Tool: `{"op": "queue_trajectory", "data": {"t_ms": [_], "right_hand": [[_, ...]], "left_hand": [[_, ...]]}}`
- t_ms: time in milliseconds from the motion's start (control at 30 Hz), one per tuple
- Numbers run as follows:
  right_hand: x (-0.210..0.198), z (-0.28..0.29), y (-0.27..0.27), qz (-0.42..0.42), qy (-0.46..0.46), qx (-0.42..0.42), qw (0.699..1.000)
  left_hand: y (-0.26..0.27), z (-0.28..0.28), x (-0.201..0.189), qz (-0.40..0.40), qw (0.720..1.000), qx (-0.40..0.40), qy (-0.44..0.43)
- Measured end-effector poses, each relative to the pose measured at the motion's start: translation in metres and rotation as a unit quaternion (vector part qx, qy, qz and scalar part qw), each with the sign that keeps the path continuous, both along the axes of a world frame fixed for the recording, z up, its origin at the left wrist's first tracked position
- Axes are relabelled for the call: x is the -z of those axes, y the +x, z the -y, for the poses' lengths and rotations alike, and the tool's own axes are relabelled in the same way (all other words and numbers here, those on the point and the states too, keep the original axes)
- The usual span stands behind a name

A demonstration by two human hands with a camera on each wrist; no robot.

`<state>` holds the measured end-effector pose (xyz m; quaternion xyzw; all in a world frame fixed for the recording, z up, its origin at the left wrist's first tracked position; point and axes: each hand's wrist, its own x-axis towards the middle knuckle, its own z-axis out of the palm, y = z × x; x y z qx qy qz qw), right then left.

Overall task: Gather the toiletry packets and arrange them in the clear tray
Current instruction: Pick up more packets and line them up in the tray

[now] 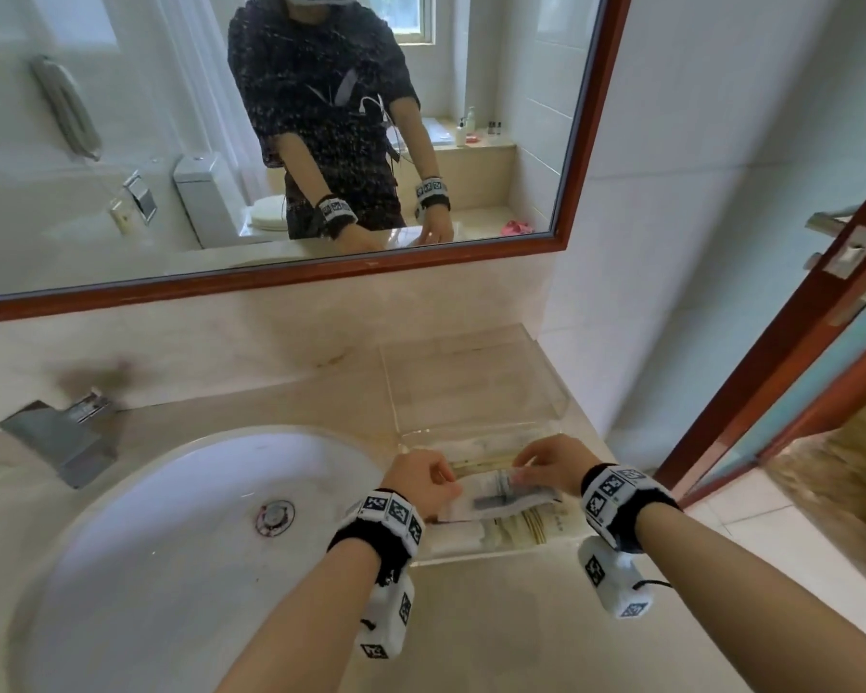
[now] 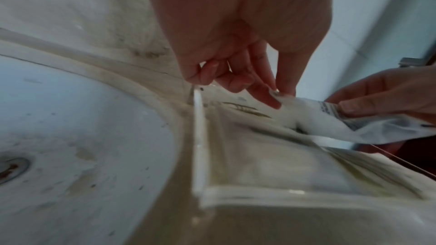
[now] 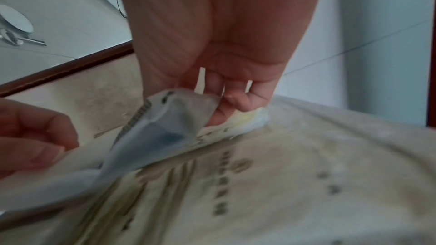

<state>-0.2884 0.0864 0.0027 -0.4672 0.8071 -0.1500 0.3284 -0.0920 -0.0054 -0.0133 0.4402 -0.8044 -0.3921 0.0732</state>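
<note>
Packet point(image 1: 501, 497) held by both hands over the clear tray point(image 1: 546, 387).

Left hand point(image 1: 421, 480) pinches the packet's left end between thumb and fingers point(image 2: 271, 98); right hand point(image 1: 553, 465) pinches its right end, fingers point(image 3: 226, 111) curled under the flap. This one white, translucent packet, with a grey printed band across it, hangs just above the tray's near end, at the right of the sink point(image 1: 171, 532) on the beige desk point(image 1: 496, 617). In the tray lie at least two more flat cream packets point(image 1: 521, 530) with gold stripes and a column of dark characters; the exact count is unclear, and the writing is too blurred to read. One tray, one sink, one tap point(image 1: 61, 432), one mirror point(image 1: 578, 142).
</note>
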Motion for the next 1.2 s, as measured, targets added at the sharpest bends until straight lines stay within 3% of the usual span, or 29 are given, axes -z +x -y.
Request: {"op": "queue_trajectory", "data": {"t_ms": [100,300,400,633,833,967,1100,1200], "right_hand": [[0.0,-0.013,-0.016,-0.024,0.024,0.014,0.999],[0.004,-0.03,-0.021,-0.171,0.031,-0.046,0.984],[0.004,-0.032,-0.02,-0.176,0.03,-0.071,0.981],[-0.001,-0.036,-0.017,-0.137,0.044,-0.047,0.989],[-0.006,-0.027,-0.014,-0.097,-0.002,-0.005,0.995],[-0.006,-0.008,-0.01,-0.081,-0.078,0.028,0.993],[-0.006,0.014,0.005,-0.084,-0.128,0.003,0.988],[0.004,0.03,0.016,-0.092,-0.14,-0.028,0.985]], "left_hand": [[-0.019,-0.011,0.0,0.002,0.999,0.041,0.019],[-0.038,-0.028,0.003,0.087,0.989,0.119,-0.012],[-0.039,-0.028,0.005,0.112,0.984,0.138,-0.019],[-0.039,-0.027,0.013,0.095,0.99,0.107,-0.01],[-0.036,-0.017,0.009,-0.038,0.998,-0.007,0.041],[-0.031,0.001,-0.001,-0.079,0.995,-0.045,-0.028],[-0.021,0.014,-0.009,-0.052,0.989,-0.083,-0.111],[-0.007,0.016,-0.008,0.061,0.978,-0.071,-0.185]]}}
